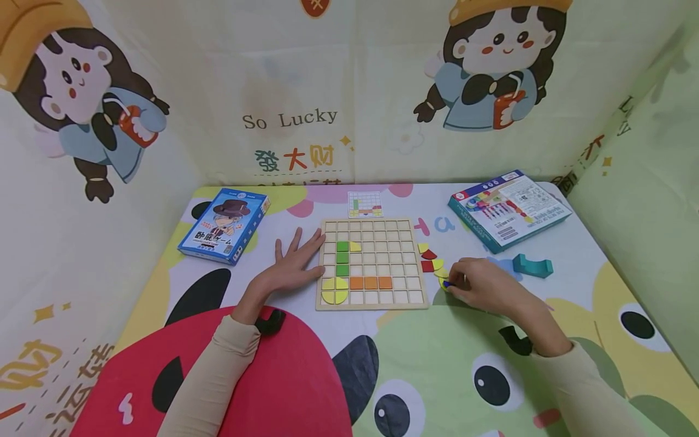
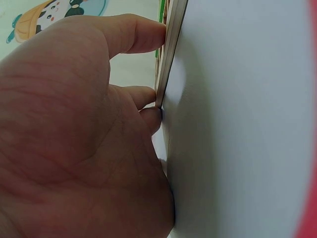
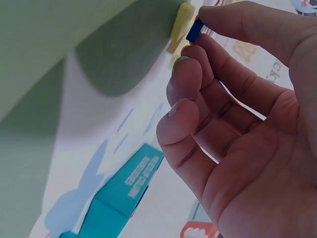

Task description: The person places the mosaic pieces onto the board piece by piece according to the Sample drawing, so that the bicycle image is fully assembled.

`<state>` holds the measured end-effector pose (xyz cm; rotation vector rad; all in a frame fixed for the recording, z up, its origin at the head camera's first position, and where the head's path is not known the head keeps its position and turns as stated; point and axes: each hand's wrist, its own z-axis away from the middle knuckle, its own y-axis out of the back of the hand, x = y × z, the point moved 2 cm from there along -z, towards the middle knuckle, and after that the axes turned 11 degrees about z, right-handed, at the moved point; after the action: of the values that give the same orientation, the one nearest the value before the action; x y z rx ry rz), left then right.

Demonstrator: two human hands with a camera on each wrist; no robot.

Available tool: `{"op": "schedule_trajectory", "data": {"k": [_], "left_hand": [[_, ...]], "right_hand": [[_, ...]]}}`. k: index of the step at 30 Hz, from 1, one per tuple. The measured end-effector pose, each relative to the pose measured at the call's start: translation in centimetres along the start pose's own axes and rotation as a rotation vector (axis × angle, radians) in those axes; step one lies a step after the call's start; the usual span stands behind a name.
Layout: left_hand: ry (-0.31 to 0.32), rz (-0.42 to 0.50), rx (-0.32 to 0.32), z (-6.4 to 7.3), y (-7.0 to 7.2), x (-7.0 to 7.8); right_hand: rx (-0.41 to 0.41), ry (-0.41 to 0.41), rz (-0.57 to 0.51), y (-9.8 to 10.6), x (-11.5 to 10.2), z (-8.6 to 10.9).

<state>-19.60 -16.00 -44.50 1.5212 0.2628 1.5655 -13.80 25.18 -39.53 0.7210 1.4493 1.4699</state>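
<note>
A wooden grid board (image 1: 382, 307) lies on the table with green squares (image 1: 342, 258), orange squares (image 1: 371, 283) and yellow quarter-round pieces (image 1: 334, 290) in its cells. My left hand (image 1: 286, 267) is spread at the board's left side, thumb and fingertips touching its edge. Right of the board, my right hand (image 1: 483, 285) pinches a small blue piece (image 3: 195, 30) between thumb and index finger, the other fingers loosely curled. Close by it lies a row of red pieces (image 1: 428, 266) and yellow pieces (image 1: 438, 264); a yellow one (image 3: 182, 22) shows just behind the blue piece.
A small pattern card (image 1: 366, 195) lies behind the board. At the back left is a blue box (image 1: 224, 224), at the back right a teal-edged game box (image 1: 510, 209). A teal curved holder (image 1: 532, 266) lies beyond the right hand. Printed fabric walls surround the table.
</note>
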Motion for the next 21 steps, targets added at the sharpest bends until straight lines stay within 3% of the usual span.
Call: {"op": "schedule_trajectory", "data": {"k": [21], "left_hand": [[0.001,0.006,-0.002,-0.2,0.0,0.0]], "right_hand": [[-0.012,0.081,0.007,-0.9,-5.0,-2.7]]}}
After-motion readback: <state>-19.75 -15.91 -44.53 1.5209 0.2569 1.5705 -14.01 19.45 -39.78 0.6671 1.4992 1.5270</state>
